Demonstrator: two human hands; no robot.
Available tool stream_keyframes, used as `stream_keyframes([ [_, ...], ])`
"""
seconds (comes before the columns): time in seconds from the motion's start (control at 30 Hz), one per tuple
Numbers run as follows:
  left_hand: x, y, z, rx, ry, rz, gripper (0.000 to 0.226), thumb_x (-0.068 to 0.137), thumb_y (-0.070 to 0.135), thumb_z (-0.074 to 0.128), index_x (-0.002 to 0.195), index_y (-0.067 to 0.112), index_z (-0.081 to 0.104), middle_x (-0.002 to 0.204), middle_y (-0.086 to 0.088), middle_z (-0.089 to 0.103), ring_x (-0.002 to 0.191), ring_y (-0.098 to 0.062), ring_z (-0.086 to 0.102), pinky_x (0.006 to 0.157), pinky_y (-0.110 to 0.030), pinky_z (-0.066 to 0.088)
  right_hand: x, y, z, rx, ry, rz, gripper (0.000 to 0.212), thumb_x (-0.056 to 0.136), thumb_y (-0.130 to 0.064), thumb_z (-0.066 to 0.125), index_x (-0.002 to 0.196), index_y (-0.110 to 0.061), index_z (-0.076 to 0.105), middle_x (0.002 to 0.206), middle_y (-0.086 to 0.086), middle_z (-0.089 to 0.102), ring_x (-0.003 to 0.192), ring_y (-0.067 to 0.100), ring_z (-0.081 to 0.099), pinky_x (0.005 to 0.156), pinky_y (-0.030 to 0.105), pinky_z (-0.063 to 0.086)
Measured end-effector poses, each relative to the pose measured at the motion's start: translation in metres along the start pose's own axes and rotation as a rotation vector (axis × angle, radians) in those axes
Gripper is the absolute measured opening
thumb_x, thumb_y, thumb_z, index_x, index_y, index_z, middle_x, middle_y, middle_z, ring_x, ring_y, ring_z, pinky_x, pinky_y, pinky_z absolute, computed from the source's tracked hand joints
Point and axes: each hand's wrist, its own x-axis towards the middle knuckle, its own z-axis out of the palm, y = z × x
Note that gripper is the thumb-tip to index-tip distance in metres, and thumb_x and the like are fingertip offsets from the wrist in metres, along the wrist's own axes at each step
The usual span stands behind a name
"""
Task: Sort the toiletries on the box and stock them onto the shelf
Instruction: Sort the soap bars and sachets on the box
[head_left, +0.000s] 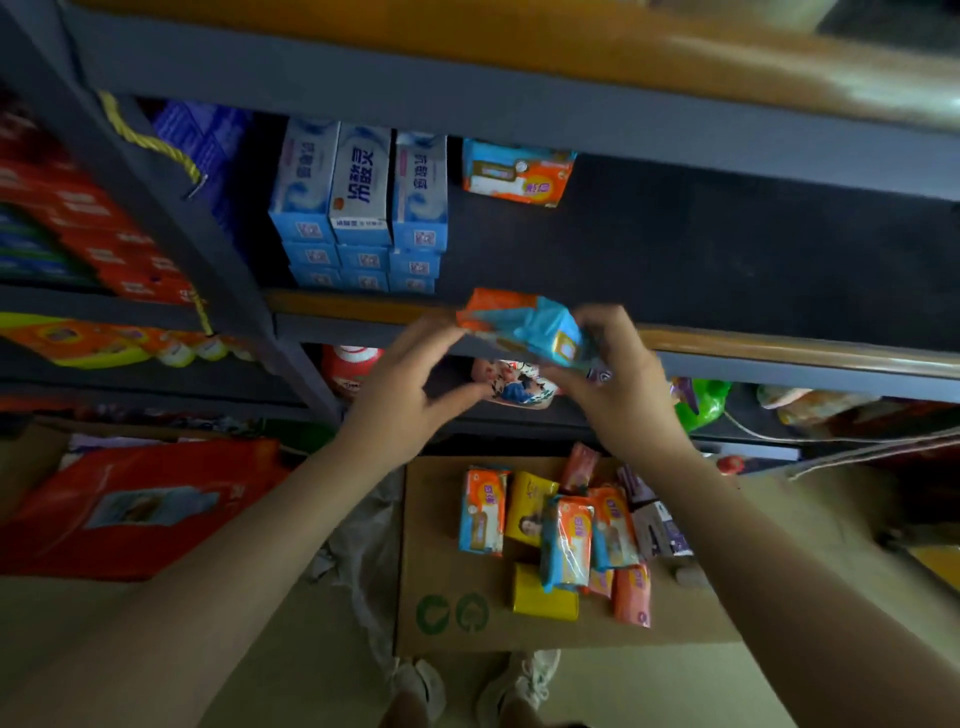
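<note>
Both hands met at the shelf's front edge (779, 345): the right hand (618, 384) gripped an orange-and-blue soap pack (524, 327), fingers curled round its blue end, while the left hand (405, 384) touched the orange end with fingertips, fingers loosely spread. Motion blur hid finer detail. The pack's long axis ran roughly left to right, tilted, orange end up-left toward the shelf. This looked like the stocking step; next it probably needed carrying deeper, beside the matching pack (517, 174) near the toothpaste boxes (358, 202). More packets (561, 535) lay unsorted on the cardboard box (441, 519) below.
</note>
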Motion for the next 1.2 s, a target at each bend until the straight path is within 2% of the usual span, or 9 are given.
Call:
stream_keyframes([
  [0.1,-0.014,0.008,0.000,-0.160,-0.061,-0.082,0.045,0.080,0.039,0.064,0.120,0.023,0.052,0.116,0.012,0.053,0.112,0.003,0.047,0.094,-0.007,0.037,-0.027,-0.016,0.004,0.353,-0.102,0.221,0.037,0.080,-0.006,0.068,0.102,-0.026,0.047,0.101,-0.011,0.062,0.092,-0.005,0.063,0.074,0.016,0.053],
  [0.23,-0.031,0.028,-0.006,-0.580,-0.146,-0.370,0.043,0.078,0.036,0.070,0.115,0.033,0.050,0.112,0.016,0.062,0.105,-0.001,0.061,0.083,-0.016,0.050,-0.046,-0.021,0.012,0.622,-0.195,0.374,0.034,0.081,-0.004,0.063,0.109,-0.017,0.049,0.104,-0.003,0.066,0.096,0.009,0.067,0.076,0.023,0.056],
  [0.47,-0.047,0.041,-0.004,-1.103,-0.196,-0.780,0.031,0.082,0.039,0.050,0.105,0.022,0.062,0.097,0.006,0.072,0.092,-0.010,0.066,0.083,-0.027,0.053,-0.058,-0.035,0.012,0.582,-0.121,0.275,0.006,0.088,-0.017,0.060,0.092,-0.015,0.057,0.091,-0.005,0.062,0.084,0.003,0.063,0.073,0.019,0.052],
  [0.53,-0.049,0.044,-0.001,-1.158,-0.252,-0.913,0.034,0.085,0.049,0.047,0.094,0.023,0.067,0.083,0.007,0.071,0.077,-0.007,0.067,0.077,-0.026,0.055,-0.058,-0.037,0.007,0.515,-0.065,0.212,0.003,0.089,-0.014,0.059,0.086,-0.016,0.059,0.094,-0.002,0.060,0.089,0.007,0.060,0.079,0.019,0.051],
  [0.63,-0.048,0.056,0.001,-1.472,-0.351,-1.105,0.039,0.088,0.030,0.039,0.087,0.012,0.073,0.068,-0.003,0.060,0.048,-0.008,0.054,0.065,-0.026,0.050,-0.056,-0.040,0.003,0.347,-0.042,0.220,0.004,0.092,-0.014,0.056,0.092,-0.017,0.059,0.100,0.006,0.062,0.094,0.012,0.060,0.080,0.019,0.051],
  [0.83,-0.038,0.069,0.005,-1.462,-0.285,-1.171,0.035,0.097,0.033,0.038,0.099,0.009,0.064,0.075,-0.006,0.070,0.059,-0.014,0.067,0.058,-0.025,0.056,-0.055,-0.038,-0.006,0.395,0.017,0.441,0.025,0.098,-0.031,0.042,0.108,-0.012,0.055,0.099,0.002,0.064,0.088,0.011,0.064,0.074,0.024,0.053],
  [0.97,-0.032,0.067,0.000,-0.844,-0.288,-0.793,0.015,0.084,0.020,0.063,0.098,0.020,0.058,0.095,0.002,0.067,0.080,-0.010,0.066,0.067,-0.021,0.055,-0.062,-0.024,-0.012,0.504,-0.038,0.567,0.028,0.096,-0.030,0.047,0.115,-0.011,0.054,0.095,-0.001,0.067,0.083,0.011,0.066,0.077,0.032,0.053],
  [1.07,-0.032,0.067,-0.006,-0.129,-0.248,-0.227,0.029,0.075,0.027,0.075,0.096,0.020,0.056,0.088,0.015,0.061,0.075,0.001,0.059,0.060,-0.008,0.044,-0.069,-0.013,-0.009,0.684,-0.122,0.604,0.027,0.091,-0.013,0.055,0.118,-0.013,0.051,0.099,0.002,0.066,0.092,0.017,0.065,0.073,0.027,0.054],
  [1.2,-0.040,0.055,-0.004,0.509,-0.100,0.492,0.039,0.071,0.027,0.071,0.101,0.014,0.050,0.088,-0.007,0.063,0.081,-0.023,0.056,0.062,-0.031,0.048,-0.075,-0.005,-0.007,0.695,-0.207,0.525,0.049,0.084,0.009,0.056,0.117,-0.025,0.049,0.108,-0.001,0.061,0.097,0.008,0.065,0.078,0.027,0.057],
])
